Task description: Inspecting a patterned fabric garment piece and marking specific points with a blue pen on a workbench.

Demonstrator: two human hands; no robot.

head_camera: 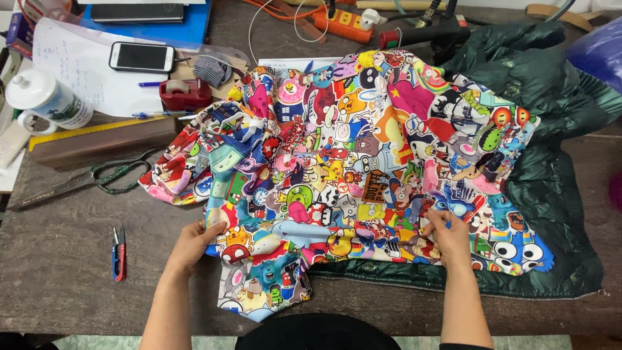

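Head view, nearest items first. At 7 o'clock the left hand (194,243) lies on the near left edge of the cloth (350,168), fingers loosely curled with the edge pinched under the thumb, apparently to keep that side taut. At 5 o'clock the right hand (446,234) is nearly closed, fingertips pinched on a fold of the same cloth; whether something small sits between the fingers cannot be told. The cloth is a thin, limp printed fabric crowded with bright cartoon figures. It is spread across the middle of the worktop (58,279) and puckers where it overlaps itself. Under it, and showing at 3 to 5 o'clock, lies a dark green jacket (551,214), quilted and slightly glossy, with a zip along its near hem; the cloth appears to be laid over it as a covering layer. At 8 o'clock a small pair of snips (118,252) with red and blue handles rests on the bare wood, within reach of the left hand. Farther, at 9 o'clock, are long steel scissors (84,178) and a yellow ruler (91,129) on a wooden bar. At 10 to 11 o'clock stand a red tape dispenser (184,93), a phone (142,57) on paper and a white bottle (45,97). At 12 o'clock is an orange power strip (343,24).
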